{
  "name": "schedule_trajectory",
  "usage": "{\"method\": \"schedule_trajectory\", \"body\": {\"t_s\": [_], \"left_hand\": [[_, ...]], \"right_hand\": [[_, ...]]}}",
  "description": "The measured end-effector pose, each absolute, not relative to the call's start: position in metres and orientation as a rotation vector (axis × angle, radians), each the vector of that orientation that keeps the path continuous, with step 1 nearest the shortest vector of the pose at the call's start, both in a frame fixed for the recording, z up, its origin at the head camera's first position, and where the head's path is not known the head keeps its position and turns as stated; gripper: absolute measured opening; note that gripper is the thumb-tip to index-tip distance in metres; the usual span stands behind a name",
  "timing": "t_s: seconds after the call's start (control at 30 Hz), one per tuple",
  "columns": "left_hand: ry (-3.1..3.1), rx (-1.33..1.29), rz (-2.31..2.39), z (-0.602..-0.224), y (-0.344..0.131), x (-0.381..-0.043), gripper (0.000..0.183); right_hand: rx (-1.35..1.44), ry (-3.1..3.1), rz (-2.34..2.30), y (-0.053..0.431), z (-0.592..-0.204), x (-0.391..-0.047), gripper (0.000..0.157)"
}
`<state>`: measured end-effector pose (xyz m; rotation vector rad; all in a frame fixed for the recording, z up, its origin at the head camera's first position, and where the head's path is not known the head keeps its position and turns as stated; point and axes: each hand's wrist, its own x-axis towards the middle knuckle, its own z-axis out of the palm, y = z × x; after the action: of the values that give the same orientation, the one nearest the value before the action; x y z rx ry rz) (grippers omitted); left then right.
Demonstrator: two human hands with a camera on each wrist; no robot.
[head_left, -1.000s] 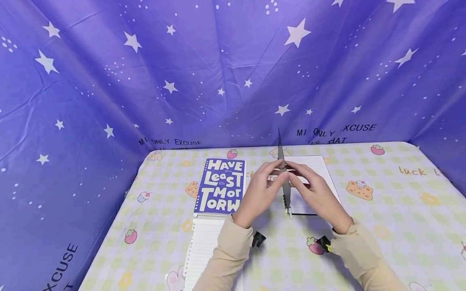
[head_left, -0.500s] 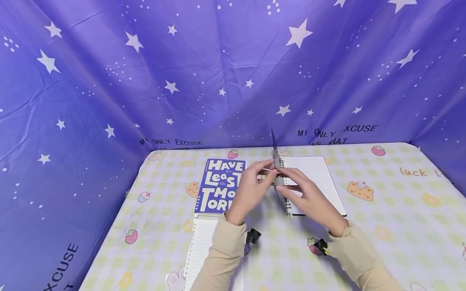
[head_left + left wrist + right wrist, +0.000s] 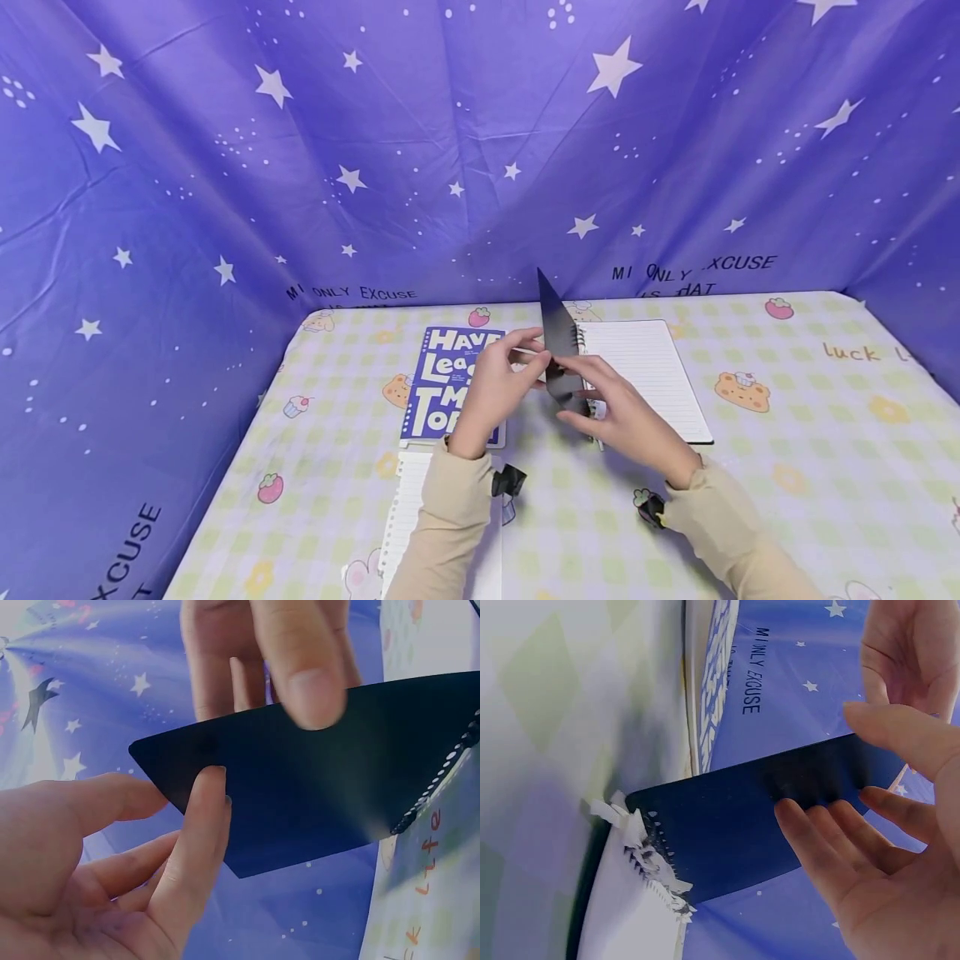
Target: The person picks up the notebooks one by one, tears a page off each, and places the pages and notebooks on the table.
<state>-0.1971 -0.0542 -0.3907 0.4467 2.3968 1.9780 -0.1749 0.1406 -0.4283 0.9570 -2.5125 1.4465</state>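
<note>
A spiral notebook (image 3: 637,383) lies at the middle right with a lined page facing up. Its black cover (image 3: 557,321) stands raised and tilted left from the binding. My left hand (image 3: 498,387) pinches the cover's free edge, which passes between thumb and finger in the left wrist view. My right hand (image 3: 626,421) stays close on the binding side, its fairly straight fingertips (image 3: 789,814) touching the cover's face. Its thumb lies near the cover's edge. White torn paper scraps (image 3: 649,859) cling to the spiral binding.
A blue notebook with white lettering (image 3: 442,375) lies left of the hands, partly behind the left one. Below it, a lined sheet with punched edge (image 3: 420,483) sits partly under the left forearm. A checkered cloth (image 3: 322,467) covers the table; a purple star curtain (image 3: 420,108) hangs behind.
The raised black cover has swung leftward from nearly upright, so more of its dark face shows. Both hands have moved left with it. The blue notebook and lined sheet have stayed put.
</note>
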Motion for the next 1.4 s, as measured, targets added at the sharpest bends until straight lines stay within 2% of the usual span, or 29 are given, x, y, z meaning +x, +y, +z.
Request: {"method": "schedule_trajectory", "body": {"t_s": [0.63,1.4], "left_hand": [[2.422,0.289,1.926,-0.389,-0.074,-0.199,0.037],[2.391,0.093,1.818,-0.398,-0.098,-0.205,0.037]], "right_hand": [[0.947,-2.696,1.201,0.137,-0.435,-0.173,0.066],[0.963,-2.759,1.004,0.134,-0.442,-0.17,0.049]]}}
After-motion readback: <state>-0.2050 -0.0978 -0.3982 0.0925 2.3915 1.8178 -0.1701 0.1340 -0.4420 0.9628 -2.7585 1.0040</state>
